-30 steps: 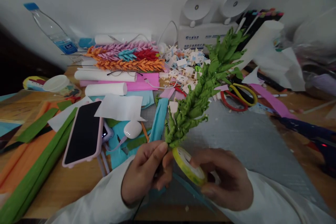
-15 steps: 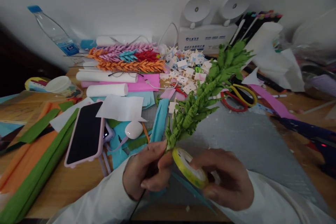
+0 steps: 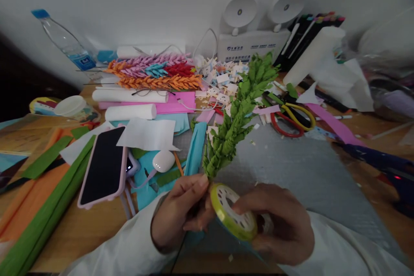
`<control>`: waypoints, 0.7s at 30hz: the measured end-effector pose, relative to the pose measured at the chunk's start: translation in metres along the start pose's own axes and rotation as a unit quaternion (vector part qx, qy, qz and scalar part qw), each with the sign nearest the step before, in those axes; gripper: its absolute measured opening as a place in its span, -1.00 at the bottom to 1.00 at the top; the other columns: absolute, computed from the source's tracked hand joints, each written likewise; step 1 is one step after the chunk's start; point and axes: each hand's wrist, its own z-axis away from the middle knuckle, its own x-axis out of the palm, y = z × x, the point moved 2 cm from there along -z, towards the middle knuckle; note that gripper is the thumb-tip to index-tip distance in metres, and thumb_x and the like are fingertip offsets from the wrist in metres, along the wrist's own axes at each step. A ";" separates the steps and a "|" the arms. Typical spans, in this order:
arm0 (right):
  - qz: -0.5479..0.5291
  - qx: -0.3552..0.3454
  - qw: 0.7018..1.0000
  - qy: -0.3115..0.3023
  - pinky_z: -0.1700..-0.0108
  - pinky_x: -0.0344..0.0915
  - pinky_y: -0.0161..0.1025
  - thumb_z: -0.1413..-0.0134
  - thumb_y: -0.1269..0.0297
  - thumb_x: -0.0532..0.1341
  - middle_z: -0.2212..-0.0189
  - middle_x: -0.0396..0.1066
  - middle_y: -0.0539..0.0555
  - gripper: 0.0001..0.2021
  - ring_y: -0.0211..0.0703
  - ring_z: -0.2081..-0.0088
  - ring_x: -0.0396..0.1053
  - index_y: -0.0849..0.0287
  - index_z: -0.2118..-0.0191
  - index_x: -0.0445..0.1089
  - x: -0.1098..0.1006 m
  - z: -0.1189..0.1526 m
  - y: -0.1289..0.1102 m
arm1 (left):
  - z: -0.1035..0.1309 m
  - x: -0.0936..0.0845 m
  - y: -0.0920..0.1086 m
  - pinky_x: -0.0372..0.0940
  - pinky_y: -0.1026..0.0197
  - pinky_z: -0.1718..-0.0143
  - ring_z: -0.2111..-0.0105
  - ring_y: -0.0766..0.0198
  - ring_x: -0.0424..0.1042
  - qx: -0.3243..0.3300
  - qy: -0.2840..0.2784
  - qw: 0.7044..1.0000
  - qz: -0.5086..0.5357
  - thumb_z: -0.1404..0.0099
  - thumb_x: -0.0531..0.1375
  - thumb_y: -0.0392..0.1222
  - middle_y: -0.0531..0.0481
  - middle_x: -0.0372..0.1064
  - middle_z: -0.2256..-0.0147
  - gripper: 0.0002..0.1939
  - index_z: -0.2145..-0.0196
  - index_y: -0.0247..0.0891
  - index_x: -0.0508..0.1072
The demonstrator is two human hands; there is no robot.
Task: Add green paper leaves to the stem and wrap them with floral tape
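My left hand (image 3: 183, 211) pinches the base of a green crepe-paper leaf spray (image 3: 231, 125), its fingers closed around the stem. The spray leans up and to the right over the grey mat (image 3: 291, 168). In my right hand (image 3: 281, 220) is a roll of yellow-green tape (image 3: 220, 213) on a white core, gripped with the thumb and fingers. The roll's edge sits right beside the stem's base, close to my left fingertips. Where the tape meets the stem is hidden by the fingers.
Scissors (image 3: 287, 120) with red and yellow handles lie right of the spray. A dark blue glue gun (image 3: 381, 159) with a red light rests at the right. A phone (image 3: 103, 166), green crepe paper (image 3: 54, 202) and finished paper sprays (image 3: 158, 82) are left. A bottle (image 3: 66, 41) leans behind.
The green spray has turned and swung left, standing more upright. The tape roll has tilted to show more of its white face, staying by the stem.
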 end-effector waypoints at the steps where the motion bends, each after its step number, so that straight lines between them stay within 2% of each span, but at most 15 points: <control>1: 0.003 -0.006 1.000 -0.001 0.60 0.22 -0.42 -0.25 0.06 0.11 0.65 0.39 -0.07 -0.71 -0.32 0.68 0.30 0.13 0.08 0.35 0.001 0.000 -0.002 | 0.000 0.000 0.000 -0.32 0.41 0.81 0.82 0.55 -0.21 -0.004 0.010 1.000 -0.009 -0.33 0.08 0.06 0.19 0.06 0.77 -0.57 0.56 -0.31 0.32; 3: 0.015 -0.012 1.000 -0.018 0.57 0.24 -0.41 -0.26 0.12 0.10 0.65 0.40 -0.07 -0.74 -0.31 0.67 0.32 0.12 0.05 0.33 0.002 0.000 -0.006 | -0.001 0.000 -0.001 -0.30 0.39 0.78 0.80 0.53 -0.16 -0.018 0.040 0.998 -0.043 -0.28 0.11 0.13 0.17 0.07 0.77 -0.53 0.59 -0.31 0.32; 6: 0.047 -0.010 0.998 -0.044 0.55 0.23 -0.40 -0.29 0.15 0.08 0.64 0.42 -0.08 -0.78 -0.32 0.65 0.35 0.11 0.04 0.29 0.003 -0.003 -0.012 | 0.001 0.000 -0.002 -0.14 0.37 0.73 0.75 0.48 -0.01 -0.018 0.105 0.989 -0.098 -0.22 0.16 0.19 0.13 0.13 0.73 -0.52 0.57 -0.30 0.35; 10: 0.134 -0.035 0.986 -0.096 0.54 0.20 -0.33 -0.36 0.11 -0.02 0.61 0.46 -0.07 -0.76 -0.28 0.63 0.40 0.13 0.06 0.23 0.010 -0.011 -0.019 | 0.001 0.002 0.000 0.09 0.36 0.61 0.62 0.41 0.23 0.014 0.150 0.981 -0.125 -0.19 0.21 0.13 0.06 0.31 0.61 -0.59 0.51 -0.31 0.43; 12: 0.214 -0.065 0.966 -0.131 0.57 0.17 -0.26 -0.39 0.15 -0.10 0.54 0.51 0.00 -0.72 -0.22 0.59 0.44 0.17 0.02 0.22 0.016 -0.014 -0.022 | -0.002 0.003 0.000 0.13 0.37 0.59 0.58 0.38 0.28 -0.008 0.118 0.991 -0.062 -0.20 0.22 0.08 0.03 0.35 0.57 -0.63 0.47 -0.34 0.47; 14: 0.279 -0.095 0.945 -0.140 0.61 0.12 -0.21 -0.40 0.23 -0.15 0.55 0.50 0.02 -0.69 -0.18 0.60 0.43 0.23 -0.03 0.21 0.019 -0.015 -0.026 | -0.006 0.002 -0.001 0.07 0.40 0.65 0.64 0.42 0.22 -0.039 0.063 0.997 0.028 -0.20 0.22 0.04 0.05 0.30 0.63 -0.65 0.49 -0.36 0.47; 17: 0.287 -0.108 0.947 -0.096 0.60 0.13 -0.22 -0.38 0.31 -0.14 0.62 0.45 -0.01 -0.71 -0.20 0.63 0.38 0.24 -0.04 0.22 0.013 -0.016 -0.030 | -0.007 -0.003 -0.003 -0.10 0.42 0.78 0.77 0.50 0.00 -0.047 -0.012 0.994 0.099 -0.17 0.22 0.09 0.14 0.12 0.74 -0.61 0.56 -0.33 0.39; 19: 0.235 -0.051 0.969 -0.047 0.54 0.20 -0.28 -0.34 0.35 -0.05 0.59 0.44 -0.05 -0.77 -0.25 0.60 0.37 0.16 0.00 0.26 0.001 -0.019 -0.027 | -0.005 -0.007 -0.004 -0.12 0.43 0.80 0.81 0.53 -0.13 -0.044 -0.060 0.987 0.139 -0.21 0.18 0.10 0.19 0.05 0.75 -0.62 0.53 -0.29 0.35; 21: 0.146 0.055 0.988 0.001 0.53 0.23 -0.36 -0.28 0.37 0.06 0.60 0.38 -0.11 -0.82 -0.31 0.61 0.32 0.10 0.04 0.30 -0.011 -0.024 -0.015 | 0.000 -0.007 -0.004 -0.10 0.44 0.78 0.80 0.53 -0.19 -0.045 -0.109 0.974 0.193 -0.30 0.09 0.03 0.21 0.02 0.73 -0.66 0.48 -0.28 0.34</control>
